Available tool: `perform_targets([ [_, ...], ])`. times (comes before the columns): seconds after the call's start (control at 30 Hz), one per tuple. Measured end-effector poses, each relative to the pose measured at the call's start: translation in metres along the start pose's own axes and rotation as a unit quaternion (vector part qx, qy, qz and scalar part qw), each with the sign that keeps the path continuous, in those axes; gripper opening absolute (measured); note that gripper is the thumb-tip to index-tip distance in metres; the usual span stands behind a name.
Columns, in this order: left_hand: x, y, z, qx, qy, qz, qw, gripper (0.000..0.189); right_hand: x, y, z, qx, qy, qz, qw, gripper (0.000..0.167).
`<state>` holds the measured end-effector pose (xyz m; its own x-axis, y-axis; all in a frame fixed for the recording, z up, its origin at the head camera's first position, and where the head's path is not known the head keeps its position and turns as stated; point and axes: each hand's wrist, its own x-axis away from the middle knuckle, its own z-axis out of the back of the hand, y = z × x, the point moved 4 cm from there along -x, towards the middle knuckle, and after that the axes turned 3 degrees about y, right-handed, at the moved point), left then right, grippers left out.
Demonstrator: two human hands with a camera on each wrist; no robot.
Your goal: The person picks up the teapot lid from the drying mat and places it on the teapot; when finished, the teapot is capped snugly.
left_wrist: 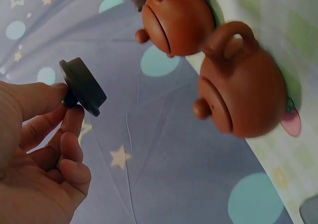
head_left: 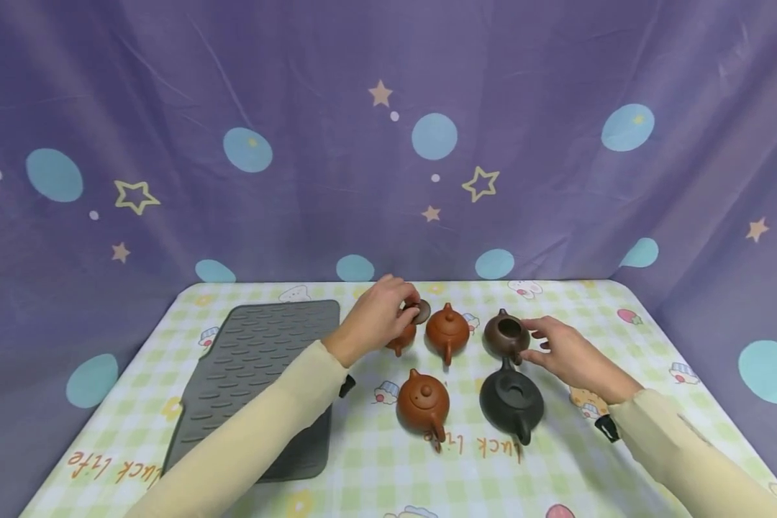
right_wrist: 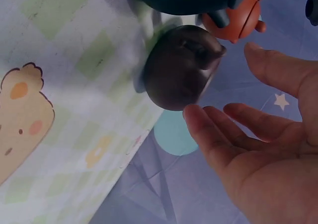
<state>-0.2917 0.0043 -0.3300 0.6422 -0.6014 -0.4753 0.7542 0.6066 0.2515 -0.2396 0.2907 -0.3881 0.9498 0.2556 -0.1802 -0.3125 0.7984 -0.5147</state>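
Note:
Thumb and fingers of my left hand (head_left: 377, 311) pinch a dark teapot lid (left_wrist: 85, 87) by its knob, and in the left wrist view the lid is tilted on edge. In the head view this hand partly covers a small reddish-brown teapot (head_left: 401, 338) at the back. At the right, a dark brown teapot (head_left: 496, 341) stands with its mouth uncovered. Beside it is my right hand (head_left: 566, 352), fingers and thumb spread apart, fingertips right at the pot's side. In the right wrist view nothing lies between those fingers and thumb.
Another reddish-brown teapot (head_left: 447, 332) stands between the hands. Nearer the front are a third reddish-brown teapot (head_left: 421, 411) and a black teapot (head_left: 511, 417), close against the dark brown one. A grey ridged mat (head_left: 252, 381) lies at the left of the checked tablecloth (head_left: 362, 460); a purple curtain (head_left: 337, 129) hangs behind.

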Motion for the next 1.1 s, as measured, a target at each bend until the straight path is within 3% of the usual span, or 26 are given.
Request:
perform_targets([
  [0.37, -0.031, 0.027, -0.025, -0.014, -0.05, -0.041, 0.9978, 0.006, -0.014, 0.02, -0.002, -0.006, -0.011, -0.014, 0.9998, 0.051],
  [0.6, -0.051, 0.041, -0.041, -0.049, -0.085, -0.068, 0.9929, 0.009, -0.028, 0.042, -0.007, -0.054, -0.047, -0.044, 0.9965, 0.049],
  [0.83, -0.067, 0.047, -0.055, -0.089, -0.097, -0.077, 0.9883, 0.008, -0.037, 0.042, -0.012, -0.067, -0.051, -0.035, 0.9958, 0.045],
  [1.1, -0.085, 0.054, -0.075, -0.097, -0.114, -0.079, 0.9856, 0.004, -0.047, 0.039, -0.019, -0.068, -0.057, -0.032, 0.9956, 0.044],
])
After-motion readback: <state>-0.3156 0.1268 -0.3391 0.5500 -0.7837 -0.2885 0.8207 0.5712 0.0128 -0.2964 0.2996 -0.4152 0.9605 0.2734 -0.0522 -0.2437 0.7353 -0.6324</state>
